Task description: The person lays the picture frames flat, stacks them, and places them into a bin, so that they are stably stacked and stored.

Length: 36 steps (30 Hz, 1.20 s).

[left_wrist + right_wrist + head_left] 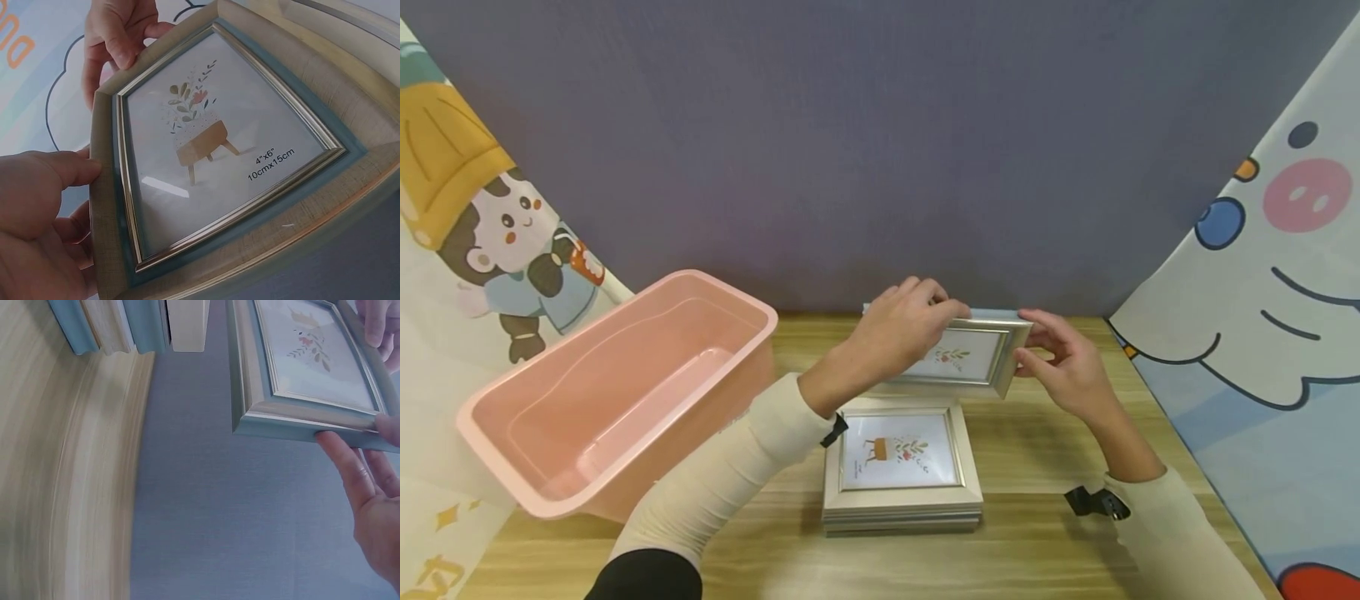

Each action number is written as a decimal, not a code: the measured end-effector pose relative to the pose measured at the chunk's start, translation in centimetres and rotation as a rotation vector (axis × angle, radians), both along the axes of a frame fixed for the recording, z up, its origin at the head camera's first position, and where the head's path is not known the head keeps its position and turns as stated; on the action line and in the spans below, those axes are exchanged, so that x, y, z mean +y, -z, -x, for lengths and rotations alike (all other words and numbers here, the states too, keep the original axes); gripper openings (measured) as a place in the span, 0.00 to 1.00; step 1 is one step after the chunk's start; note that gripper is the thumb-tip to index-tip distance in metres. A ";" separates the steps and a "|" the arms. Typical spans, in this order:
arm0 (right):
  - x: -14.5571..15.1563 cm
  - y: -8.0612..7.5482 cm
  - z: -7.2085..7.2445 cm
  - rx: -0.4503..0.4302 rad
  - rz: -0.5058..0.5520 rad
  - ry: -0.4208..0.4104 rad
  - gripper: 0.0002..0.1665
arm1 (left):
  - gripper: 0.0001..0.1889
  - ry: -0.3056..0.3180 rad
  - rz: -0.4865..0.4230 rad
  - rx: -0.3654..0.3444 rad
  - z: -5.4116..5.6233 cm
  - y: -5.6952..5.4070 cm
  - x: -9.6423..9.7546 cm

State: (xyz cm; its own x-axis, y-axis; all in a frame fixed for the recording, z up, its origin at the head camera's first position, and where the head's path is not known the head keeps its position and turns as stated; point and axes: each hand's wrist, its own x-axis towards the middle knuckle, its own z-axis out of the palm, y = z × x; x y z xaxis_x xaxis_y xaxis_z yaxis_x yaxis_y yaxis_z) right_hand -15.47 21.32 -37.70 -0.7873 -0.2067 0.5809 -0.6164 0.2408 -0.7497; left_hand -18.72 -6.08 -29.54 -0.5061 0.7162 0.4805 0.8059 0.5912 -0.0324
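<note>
A picture frame [973,358] with a beige border, gold inner trim and blue-green sides is held up, tilted, behind a stack of frames. My left hand [898,333] grips its upper edge toward the left. Fingers and thumb of my right hand [1067,362] pinch the right end. Behind the pane of the held frame [206,144] is a print of plants in a legged planter, marked 4"x6". The right wrist view shows my right hand [375,531] at the frame's edge. Just below sits the stack of similar frames [902,500], its top one face up.
A pink plastic bin [625,417] stands left of the stack on the wood-grain table [1037,533], its visible inside bare. A grey-blue wall [880,150] rises behind the table. Cartoon-printed panels [1285,317] flank both sides.
</note>
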 end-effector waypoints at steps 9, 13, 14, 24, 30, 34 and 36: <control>-0.1 0.1 0.1 0.053 0.016 -0.021 0.35 | 0.13 -0.015 -0.013 -0.015 0.2 0.3 -0.8; -0.1 0.1 0.1 0.064 0.059 -0.056 0.35 | 0.12 -0.045 -0.031 -0.071 0.2 0.1 -2.3; -0.1 0.1 0.1 0.062 0.066 -0.063 0.35 | 0.11 -0.052 -0.040 -0.083 0.2 0.1 -2.8; 0.7 0.1 -0.1 0.047 0.073 -0.088 0.33 | 0.11 -0.046 -0.228 -0.290 0.2 0.7 -6.6; 0.6 0.2 -0.1 0.052 0.082 -0.106 0.32 | 0.12 0.016 -0.396 -0.539 0.4 1.2 -8.2; 0.5 0.2 -0.2 0.047 0.119 -0.153 0.32 | 0.14 0.079 -0.485 -0.692 0.7 1.6 -9.1; 0.4 0.2 -0.2 0.038 0.135 -0.172 0.31 | 0.17 0.116 -0.518 -0.735 1.1 2.0 -9.5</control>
